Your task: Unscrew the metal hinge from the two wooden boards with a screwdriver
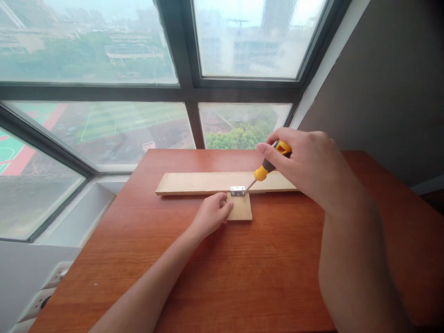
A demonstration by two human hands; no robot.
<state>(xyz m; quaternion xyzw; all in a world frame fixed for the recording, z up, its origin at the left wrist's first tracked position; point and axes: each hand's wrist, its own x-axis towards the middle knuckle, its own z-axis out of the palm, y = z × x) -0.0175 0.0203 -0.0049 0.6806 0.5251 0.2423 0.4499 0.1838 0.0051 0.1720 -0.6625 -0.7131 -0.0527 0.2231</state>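
Note:
My right hand [301,162] is wrapped round the yellow and black handle of a screwdriver [261,173]. Its shaft slants down to the left, and the tip is at the right end of a small silver hinge [237,191]. The hinge lies across the seam between a long pale wooden board [194,181] and a small square wooden piece [240,210]. With curled fingers, my left hand [213,212] grips the left edge of the small piece. Part of the long board's right end is hidden behind my right hand.
Both wooden pieces lie on a reddish-brown wooden table [208,286]. Beyond its far edge are large windows with dark frames [189,95]. A grey wall [388,92] stands on the right, and wall sockets [43,296] are at the lower left.

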